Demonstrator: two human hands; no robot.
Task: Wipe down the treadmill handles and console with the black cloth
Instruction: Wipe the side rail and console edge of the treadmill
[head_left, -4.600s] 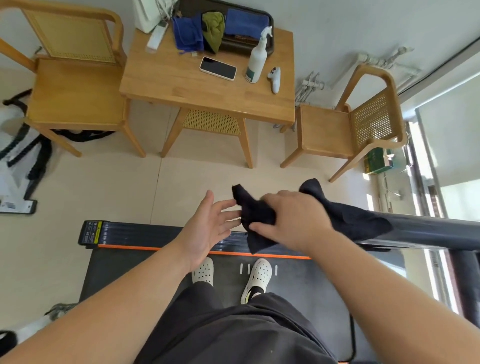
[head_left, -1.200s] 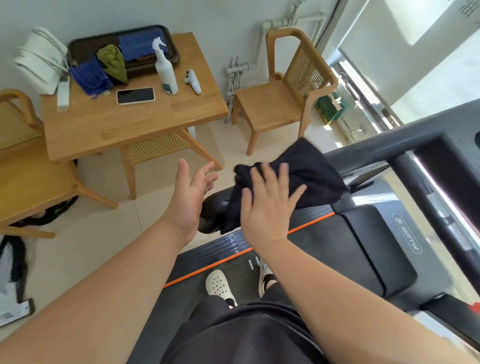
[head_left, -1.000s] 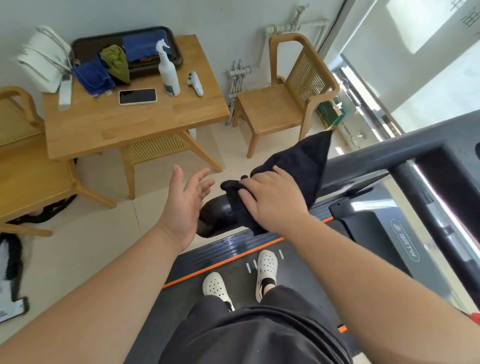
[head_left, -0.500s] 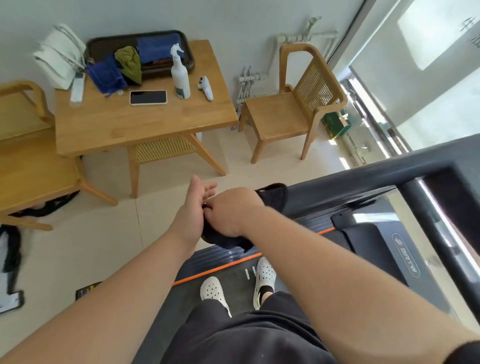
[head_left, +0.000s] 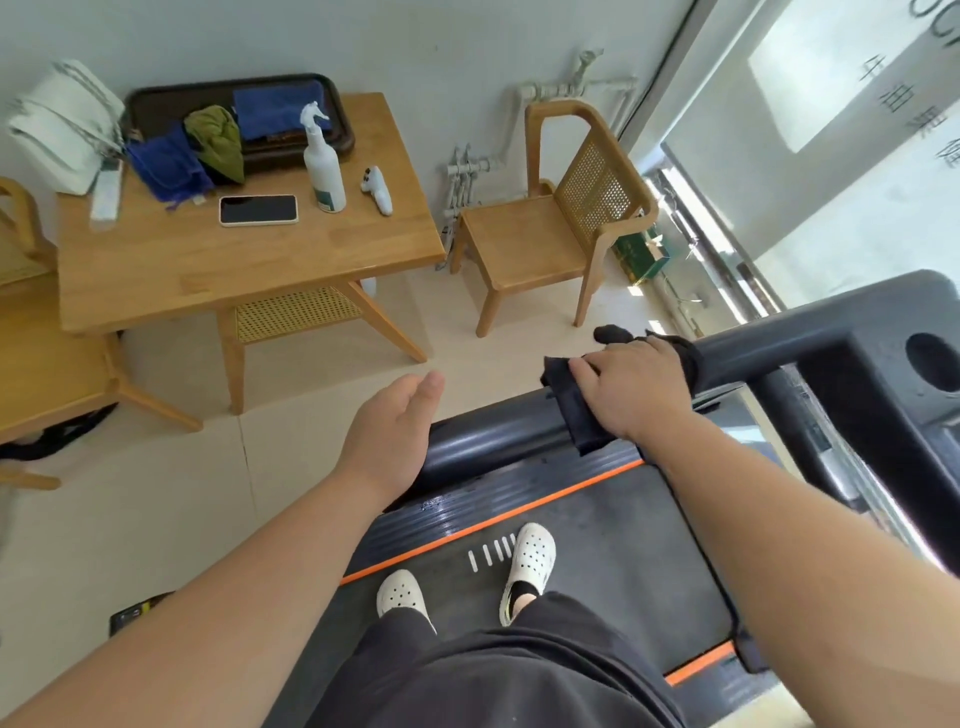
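A dark grey treadmill handle (head_left: 493, 436) runs from lower left up to the console (head_left: 898, 374) at the right. The black cloth (head_left: 574, 410) is wrapped over the handle near its middle. My right hand (head_left: 631, 392) is closed over the cloth and the bar, pressing it down. My left hand (head_left: 392, 431) rests at the handle's free left end, fingers together and extended, holding nothing. The cloth's far corner (head_left: 613, 332) sticks out beyond my right hand.
I stand on the treadmill belt (head_left: 597, 561) in white clogs. A wooden table (head_left: 208, 265) ahead holds a spray bottle (head_left: 323, 161), a phone (head_left: 258, 210), a tray (head_left: 343, 135) with cloths. Wooden chairs (head_left: 550, 234) flank it. A window (head_left: 831, 156) is at right.
My right hand has slid the cloth up the handle, away from its free end and toward the console. My left hand has parted from the right and stays at the handle's end.
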